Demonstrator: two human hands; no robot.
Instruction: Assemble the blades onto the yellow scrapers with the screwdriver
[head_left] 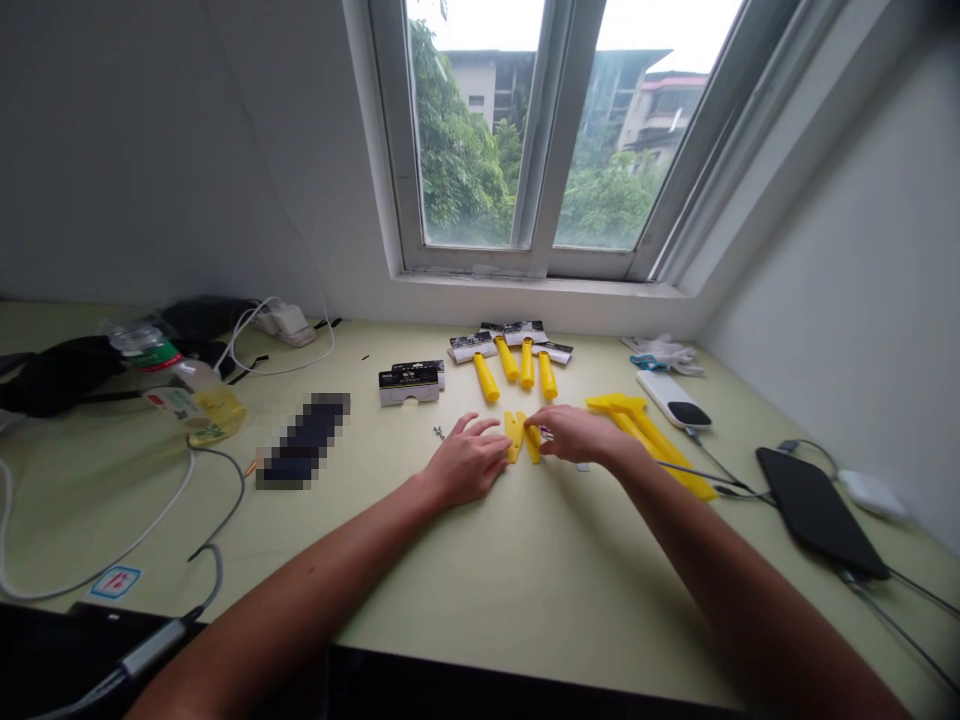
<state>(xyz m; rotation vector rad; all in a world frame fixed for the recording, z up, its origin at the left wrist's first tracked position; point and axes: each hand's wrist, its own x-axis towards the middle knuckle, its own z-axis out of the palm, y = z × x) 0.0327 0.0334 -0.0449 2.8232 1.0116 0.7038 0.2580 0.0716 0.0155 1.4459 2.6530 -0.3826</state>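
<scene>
My left hand point(466, 462) lies on the table with its fingers spread. Its fingertips reach the edge of a flat yellow piece point(514, 432) with small holes. Just to the right, a second flat yellow piece point(532, 441) is between the thumb and fingers of my right hand point(576, 434), which are curled around its right side. Part of that piece is hidden by the fingers. Small metal screws point(439, 432) lie left of my left hand. Several yellow handles point(527, 366) stand in a row beyond both hands, with black-and-white cardboard packaging point(471, 346) behind them.
Long yellow parts point(652, 440) lie beside my right forearm. Farther right are a white device point(673, 400), a black phone-like slab point(821, 510) and cables. On the left are more packaging point(409, 386), a blurred dark object point(306, 440) and a tilted bottle point(199, 390).
</scene>
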